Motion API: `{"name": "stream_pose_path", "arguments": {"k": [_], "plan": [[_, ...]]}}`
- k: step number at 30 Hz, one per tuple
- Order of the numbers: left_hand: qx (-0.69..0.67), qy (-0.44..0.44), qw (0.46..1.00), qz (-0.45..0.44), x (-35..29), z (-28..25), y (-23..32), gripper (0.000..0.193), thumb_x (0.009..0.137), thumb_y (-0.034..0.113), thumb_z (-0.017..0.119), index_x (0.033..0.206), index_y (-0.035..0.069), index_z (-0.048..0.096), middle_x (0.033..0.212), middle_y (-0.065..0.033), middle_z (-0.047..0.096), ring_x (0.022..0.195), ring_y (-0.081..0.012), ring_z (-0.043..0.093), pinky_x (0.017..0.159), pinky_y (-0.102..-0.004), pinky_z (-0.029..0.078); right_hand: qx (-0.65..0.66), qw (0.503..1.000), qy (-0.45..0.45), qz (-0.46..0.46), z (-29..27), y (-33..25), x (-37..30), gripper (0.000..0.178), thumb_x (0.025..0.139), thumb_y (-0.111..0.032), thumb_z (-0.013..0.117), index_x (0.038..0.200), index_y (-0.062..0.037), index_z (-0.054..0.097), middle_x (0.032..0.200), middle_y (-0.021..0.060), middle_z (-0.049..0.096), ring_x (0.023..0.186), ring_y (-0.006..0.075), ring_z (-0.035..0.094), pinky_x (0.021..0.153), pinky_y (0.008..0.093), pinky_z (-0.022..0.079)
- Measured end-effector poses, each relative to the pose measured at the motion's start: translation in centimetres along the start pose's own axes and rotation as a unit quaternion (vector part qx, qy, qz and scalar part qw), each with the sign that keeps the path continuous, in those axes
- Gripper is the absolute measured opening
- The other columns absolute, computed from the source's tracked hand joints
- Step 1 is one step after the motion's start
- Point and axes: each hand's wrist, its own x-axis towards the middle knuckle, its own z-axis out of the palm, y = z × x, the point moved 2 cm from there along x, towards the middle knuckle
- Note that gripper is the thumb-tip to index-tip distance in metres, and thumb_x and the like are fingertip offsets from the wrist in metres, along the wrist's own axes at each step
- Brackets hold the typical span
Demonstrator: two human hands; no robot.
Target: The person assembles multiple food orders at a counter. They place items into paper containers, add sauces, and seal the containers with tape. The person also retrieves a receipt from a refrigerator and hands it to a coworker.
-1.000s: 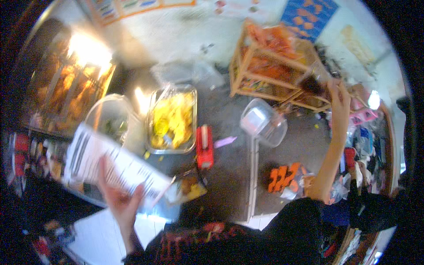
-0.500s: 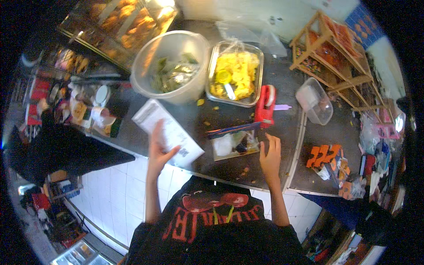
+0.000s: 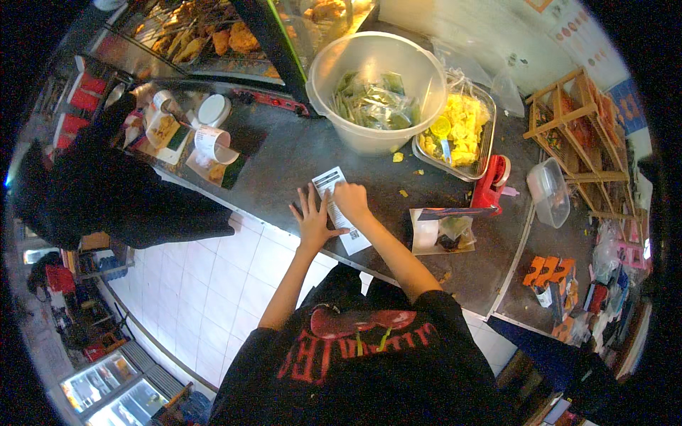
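Observation:
A white printed paper slip (image 3: pixel 355 246) lies on the dark counter (image 3: pixel 273 160) near its front edge, and looks narrow, perhaps folded lengthwise. My left hand (image 3: pixel 312 224) is open on the slip's left side, fingers spread, its thumb reaching across the lower part. Curled closed over the upper part is my right hand (image 3: pixel 352 201), knuckles up; anything inside it is hidden. To the right lies a clear packet (image 3: pixel 446 236) with white and dark contents. A red tape dispenser (image 3: pixel 489 188) stands just behind that packet.
Behind my hands stands a large translucent tub (image 3: pixel 355 131) of small packets. Beside it sits a clear tray (image 3: pixel 463 173) of yellow food pieces. A clear plastic container (image 3: pixel 548 192) and wooden rack (image 3: pixel 582 135) are at right. A dark-sleeved person (image 3: pixel 121 192) works at left.
My right hand has moved left from beside the packet onto the paper slip. The slip now lies on the counter and looks narrower. My view has shifted left.

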Motion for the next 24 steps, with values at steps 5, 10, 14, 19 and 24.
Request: {"name": "stream_pose_path", "arguments": {"k": [5,10,14,19,24], "plan": [[0.005,-0.045,0.999,-0.027,-0.5,0.7,-0.5,0.12,0.043,0.069,0.07,0.142,0.019,0.026,0.149,-0.0194,0.006,0.135,-0.0459,-0.004,0.091,-0.0765,0.004,-0.068,0.997,-0.027,-0.028,-0.7,-1.2,-3.0,0.013,0.07,-0.02,0.061,0.069,-0.0077,0.065,0.068,0.0115,0.065,0.058,0.0244,0.065,0.049,0.0352,0.05],[0.058,-0.134,0.989,-0.027,0.0,-0.1,1.0,0.131,0.037,0.06,0.078,0.144,0.018,0.016,0.151,-0.0158,-0.001,0.135,-0.0446,-0.008,0.092,-0.0767,0.004,0.01,0.997,-0.058,0.058,-3.0,1.4,-11.1,0.012,0.076,-0.017,0.059,0.072,-0.0063,0.062,0.07,0.0131,0.062,0.061,0.0311,0.063,0.052,0.0389,0.05],[0.006,-0.104,0.995,0.009,0.0,-1.6,2.6,0.133,0.038,0.05,0.083,0.144,0.011,0.015,0.15,-0.0171,0.003,0.137,-0.0405,-0.003,0.096,-0.0733,0.008,0.141,0.988,0.019,0.067,-4.9,3.1,-15.2,0.012,0.081,-0.016,0.058,0.079,-0.0042,0.056,0.076,0.0138,0.057,0.063,0.034,0.06,0.055,0.0426,0.048],[-0.045,-0.226,0.956,0.184,-1.0,-2.1,4.2,0.112,0.05,0.022,0.083,0.143,0.032,0.02,0.151,0.0052,0.011,0.138,-0.0363,0.002,0.103,-0.0673,0.006,0.279,0.956,0.089,-0.013,-4.4,4.0,-15.6,0.02,0.074,0.003,0.057,0.094,0.0021,0.054,0.096,0.0179,0.051,0.096,0.0326,0.052,0.081,0.0384,0.045],[-0.015,-0.235,0.945,0.227,-0.8,-1.5,4.3,0.111,0.048,0.028,0.082,0.142,0.031,0.023,0.151,0.0047,0.013,0.138,-0.0364,0.002,0.103,-0.0675,0.005,0.245,0.968,0.046,-0.042,-3.1,5.2,-14.3,0.025,0.07,0.005,0.058,0.094,0.0027,0.054,0.101,0.017,0.053,0.103,0.0325,0.051,0.087,0.0374,0.044]]}}
